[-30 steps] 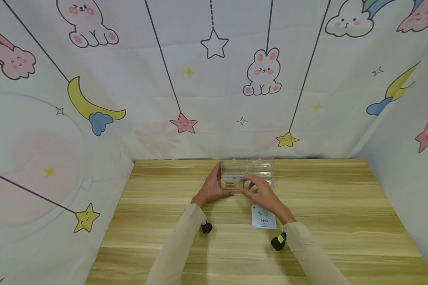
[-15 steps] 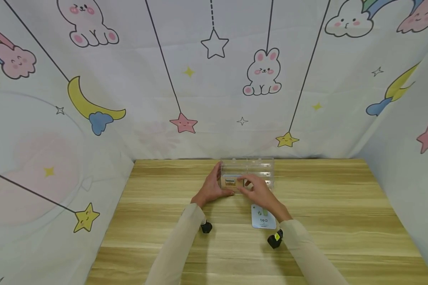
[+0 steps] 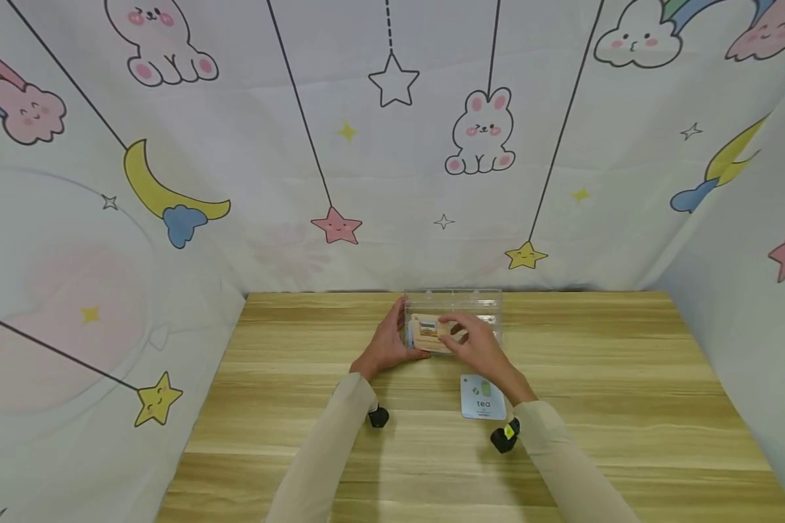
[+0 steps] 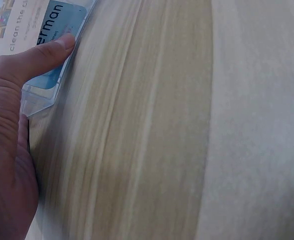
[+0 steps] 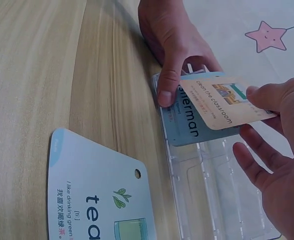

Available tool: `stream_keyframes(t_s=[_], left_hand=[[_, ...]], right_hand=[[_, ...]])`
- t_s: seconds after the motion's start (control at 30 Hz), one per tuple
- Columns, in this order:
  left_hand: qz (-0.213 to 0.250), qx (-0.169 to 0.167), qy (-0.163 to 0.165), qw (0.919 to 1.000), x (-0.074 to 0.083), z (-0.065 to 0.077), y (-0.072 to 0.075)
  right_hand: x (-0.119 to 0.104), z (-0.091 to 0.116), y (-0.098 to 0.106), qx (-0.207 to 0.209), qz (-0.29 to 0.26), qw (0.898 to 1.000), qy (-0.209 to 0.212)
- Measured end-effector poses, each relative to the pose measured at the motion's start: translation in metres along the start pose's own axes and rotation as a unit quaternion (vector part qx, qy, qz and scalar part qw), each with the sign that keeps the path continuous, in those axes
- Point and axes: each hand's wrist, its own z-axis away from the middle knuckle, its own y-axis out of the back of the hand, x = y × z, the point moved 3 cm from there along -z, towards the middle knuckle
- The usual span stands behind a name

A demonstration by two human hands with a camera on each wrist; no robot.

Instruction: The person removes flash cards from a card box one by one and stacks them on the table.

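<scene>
Peach card [image 5: 224, 106] extends leftward from the right grip [image 3: 479, 350], which I see pinching its edge, over the blue card [image 5: 186, 134] in the clear tray [image 5: 175, 182] held by the left grip [image 3: 387, 343].

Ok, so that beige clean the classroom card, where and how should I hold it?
The beige card is probably best pinched by its right end, coming from the right: it's thin and flat, and the right hand grips that end. The left side looks awkward, since it overlaps the blue card and the left hand holds the clear case there.
</scene>
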Motion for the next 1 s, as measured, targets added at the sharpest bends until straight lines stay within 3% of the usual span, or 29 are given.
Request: stream_keyframes(t_s=[0.3,1.0], left_hand=[[-0.006,-0.004,0.006,1.0,-0.002,-0.001,0.0],[-0.006,-0.002,0.016,0.9999,0.002,0.001,0.001]], right_hand=[[-0.001,0.007,0.013,0.034,-0.029,0.999,-0.004],[0.015,0.057,0.043,0.041,-0.023,0.998,-0.042]])
